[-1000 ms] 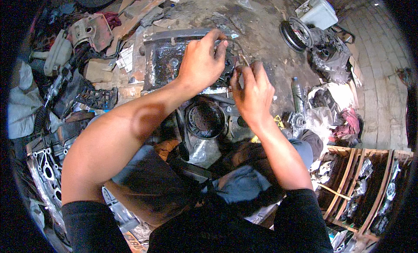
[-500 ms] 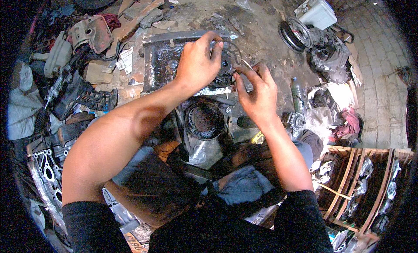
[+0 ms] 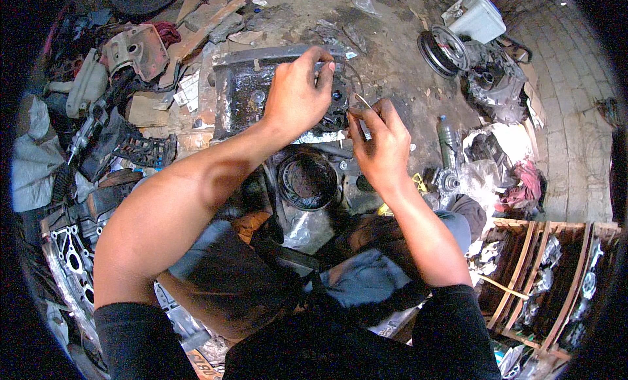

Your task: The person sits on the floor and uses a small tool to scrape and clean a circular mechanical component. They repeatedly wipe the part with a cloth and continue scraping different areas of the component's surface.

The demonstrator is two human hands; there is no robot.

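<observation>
hands (image 3: 297,92) shifted up over the greasy engine block (image 3: 243,95); right fingers (image 3: 358,121) pinch a thin stick (image 3: 362,100), left curled.

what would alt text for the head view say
Seen from above, a person's left hand pinches at a dark, greasy engine block on a dirt floor while the right hand holds a thin stick beside it. Scrap metal parts lie all around.

A grimy repair workshop: oily grey metal engine block (image 3: 242,95), black ribbed pulley wheel (image 3: 437,49), and scattered machine parts on the dirt floor (image 3: 392,66).
</observation>
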